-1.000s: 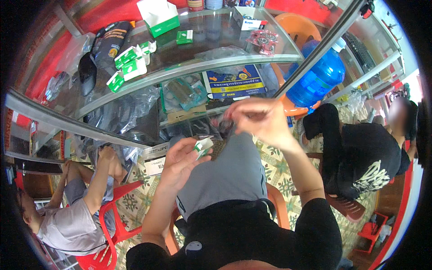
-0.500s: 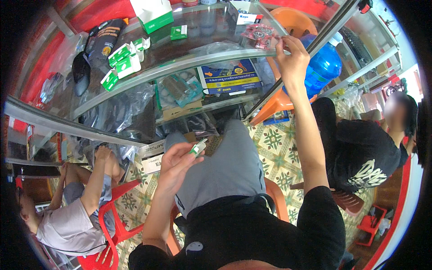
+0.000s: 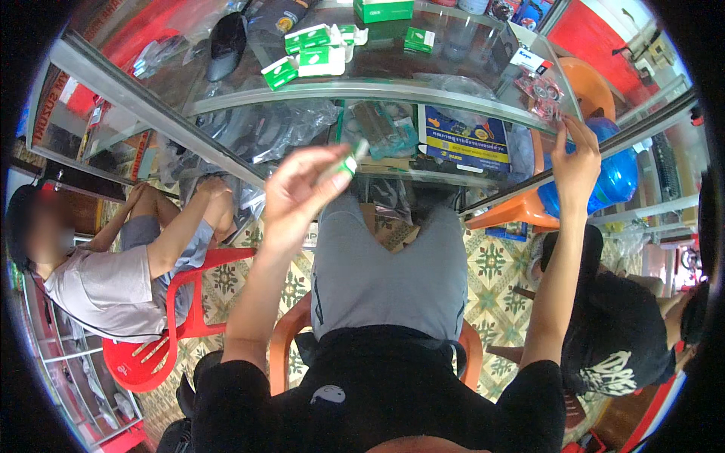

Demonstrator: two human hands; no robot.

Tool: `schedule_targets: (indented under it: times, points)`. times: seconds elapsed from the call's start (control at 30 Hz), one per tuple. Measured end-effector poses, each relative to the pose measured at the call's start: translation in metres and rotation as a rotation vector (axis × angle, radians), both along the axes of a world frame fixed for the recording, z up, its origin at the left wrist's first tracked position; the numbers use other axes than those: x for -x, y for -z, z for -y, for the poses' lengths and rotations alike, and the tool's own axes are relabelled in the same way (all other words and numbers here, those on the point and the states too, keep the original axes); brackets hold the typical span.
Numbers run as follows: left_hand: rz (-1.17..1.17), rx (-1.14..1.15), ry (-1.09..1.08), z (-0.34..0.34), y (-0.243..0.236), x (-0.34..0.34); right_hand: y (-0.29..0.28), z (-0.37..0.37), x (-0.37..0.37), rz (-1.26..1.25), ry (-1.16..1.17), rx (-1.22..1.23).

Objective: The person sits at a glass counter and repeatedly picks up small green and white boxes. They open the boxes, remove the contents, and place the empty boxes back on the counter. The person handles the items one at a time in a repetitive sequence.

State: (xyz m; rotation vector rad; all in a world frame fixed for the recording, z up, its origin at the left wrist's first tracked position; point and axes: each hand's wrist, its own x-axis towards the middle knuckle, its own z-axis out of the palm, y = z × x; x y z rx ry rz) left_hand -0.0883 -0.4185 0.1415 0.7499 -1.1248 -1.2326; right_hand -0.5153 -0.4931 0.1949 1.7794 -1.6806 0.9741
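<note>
My left hand (image 3: 302,189) is raised in front of the glass counter, its fingers closed around a small green and white box (image 3: 349,164). Motion blurs that box, and a pale end sticks up from it. At the counter's right corner, my right hand (image 3: 577,155) pinches the near edge of red-printed clear plastic packets (image 3: 541,98). Small ring-like parts show through the plastic. Several green and white boxes (image 3: 321,60), some with flaps raised, lie to the left on the counter top. Another small green box (image 3: 419,39) rests apart from them.
A larger green box (image 3: 384,10) and an opened white box (image 3: 526,54) stand farther back. Bagged goods and a blue-yellow sheet (image 3: 466,141) lie on the shelf below. A blue water bottle (image 3: 615,181) stands right; seated people (image 3: 113,283) flank me.
The view has swung left, so the counter appears farther right. My left hand has risen from above my lap toward the counter with the small box. My right hand stays at the packets.
</note>
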Motion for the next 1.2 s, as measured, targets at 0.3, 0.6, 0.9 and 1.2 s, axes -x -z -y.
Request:
schedule_targets:
  times: [0.3, 0.6, 0.9, 1.2]
  points:
    - [0.756, 0.493, -0.614, 0.122, -0.052, -0.059, 0.002, -0.032, -0.027, 0.1, -0.176, 0.067]
    - [1.076, 0.426, -0.524, 0.162, -0.062, -0.083, 0.008, -0.051, -0.023, 0.137, -0.193, 0.021]
    - [0.88, 0.565, -0.753, 0.128, -0.055, -0.078, -0.007, -0.047, -0.054, 0.167, -0.33, 0.049]
    - [0.839, 0.72, -0.428, 0.032, -0.037, 0.009, -0.024, 0.043, -0.114, 0.123, -0.593, -0.114]
